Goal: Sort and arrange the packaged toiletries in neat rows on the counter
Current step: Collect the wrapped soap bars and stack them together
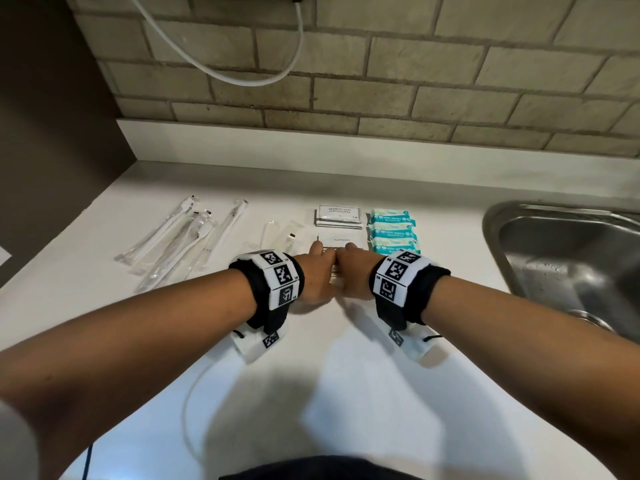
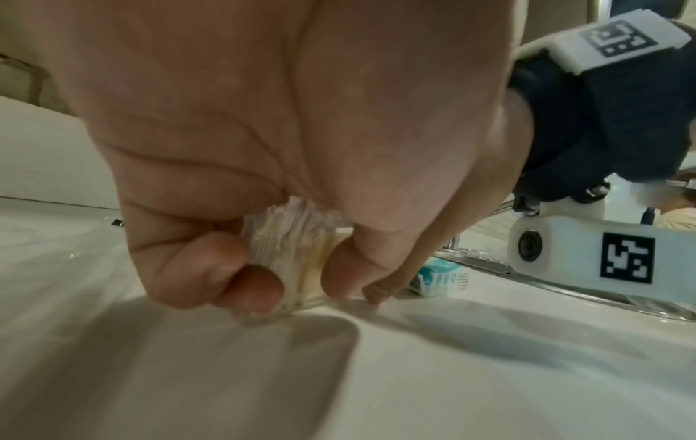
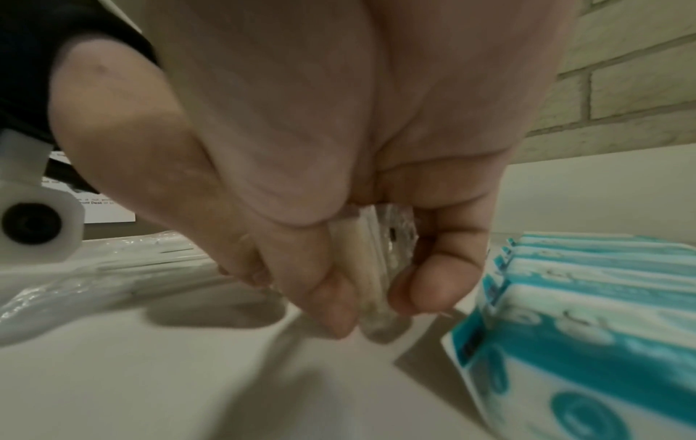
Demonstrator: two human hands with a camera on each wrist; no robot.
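Both forearms reach forward, hands side by side. The left hand (image 1: 317, 278) and right hand (image 1: 353, 277) each pinch the clear packets (image 2: 290, 262), edge-down on the counter (image 1: 346, 393).

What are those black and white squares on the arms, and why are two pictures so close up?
Those squares are markers on wristbands that carry small cameras. The big picture comes from a camera on the person's head; the two close pictures come from the wrist cameras, looking along each hand. The left hand and right hand together pinch a small clear packet of thin pale sticks, standing it on the white counter. Also on the counter: wrapped toothbrushes, a shampoo sachet, a toothpaste packet and blue wet wipe packs. A steel sink is on the right.
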